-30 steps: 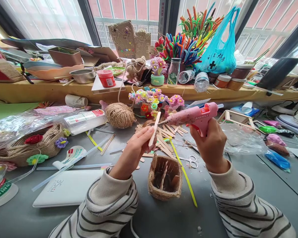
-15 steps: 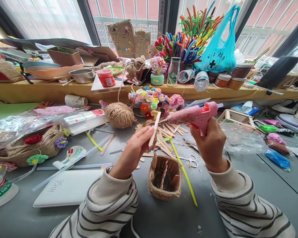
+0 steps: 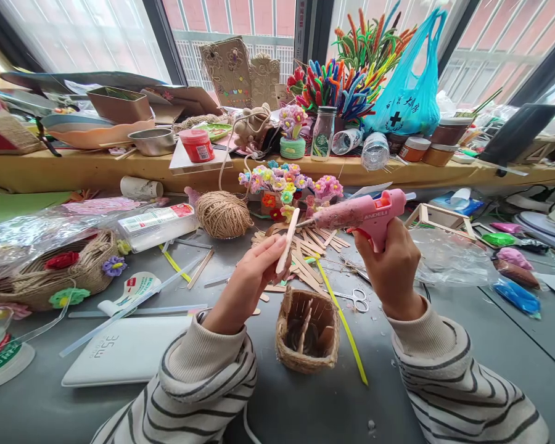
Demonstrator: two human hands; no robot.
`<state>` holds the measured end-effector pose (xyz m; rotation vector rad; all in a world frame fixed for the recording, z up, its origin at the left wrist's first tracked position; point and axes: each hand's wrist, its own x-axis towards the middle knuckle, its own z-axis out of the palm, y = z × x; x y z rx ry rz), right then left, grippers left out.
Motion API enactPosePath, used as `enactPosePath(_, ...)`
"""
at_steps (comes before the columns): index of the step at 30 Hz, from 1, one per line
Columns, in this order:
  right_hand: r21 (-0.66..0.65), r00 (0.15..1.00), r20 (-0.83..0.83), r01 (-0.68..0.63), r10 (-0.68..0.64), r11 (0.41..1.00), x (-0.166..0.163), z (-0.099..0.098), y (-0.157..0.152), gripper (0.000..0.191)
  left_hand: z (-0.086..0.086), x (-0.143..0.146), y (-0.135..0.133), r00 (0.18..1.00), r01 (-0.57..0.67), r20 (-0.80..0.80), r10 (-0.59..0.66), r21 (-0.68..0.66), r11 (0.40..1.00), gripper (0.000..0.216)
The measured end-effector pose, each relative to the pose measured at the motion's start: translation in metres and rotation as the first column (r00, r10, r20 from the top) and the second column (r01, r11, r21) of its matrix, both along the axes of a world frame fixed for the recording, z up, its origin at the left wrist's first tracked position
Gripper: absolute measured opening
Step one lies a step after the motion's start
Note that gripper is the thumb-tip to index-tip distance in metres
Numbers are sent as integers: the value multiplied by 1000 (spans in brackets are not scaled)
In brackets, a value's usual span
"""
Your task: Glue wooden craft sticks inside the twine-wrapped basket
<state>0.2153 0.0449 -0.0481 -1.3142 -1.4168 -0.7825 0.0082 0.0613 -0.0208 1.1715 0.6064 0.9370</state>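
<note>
Between the fingers and thumb of my left hand [image 3: 254, 274] is a wooden craft stick [image 3: 287, 242], held tilted with its upper end free. My right hand [image 3: 392, 268] grips a pink hot glue gun [image 3: 361, 214] by its handle, and the nozzle points left, at or very near the stick's upper part. Whether the tip touches the wood I cannot tell. Below and between both hands, a small twine-wrapped box [image 3: 306, 364] stands with its top open. Inside it, a stick divider [image 3: 305, 325] runs across the middle.
Loose craft sticks [image 3: 312, 262] lie scattered behind the box. Small scissors [image 3: 355, 300] and a yellow strip [image 3: 346, 333] are on its right. A ball of twine [image 3: 224, 214], a white power bank [image 3: 120, 351] and clear glue sticks [image 3: 129, 316] lie to the left.
The glue gun's nozzle has shifted very slightly relative to the stick. Both hands keep their holds, and the box stays where it was.
</note>
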Motion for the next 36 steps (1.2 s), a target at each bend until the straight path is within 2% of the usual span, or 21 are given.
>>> enactPosePath(14,-21,995,-45,92,-93,996,1,-2,1,32,1,0,-1,1000,-2,-14,2,12,1000,32)
enactPosePath(30,-15,996,-51,74,-74,997,1,-2,1,25,2,2,-4,1000,-2,-23,3,16,1000,31)
enactPosePath(36,5,995,-41,92,-91,996,5,-4,4,28,2,2,-4,1000,-4,-27,5,16,1000,32)
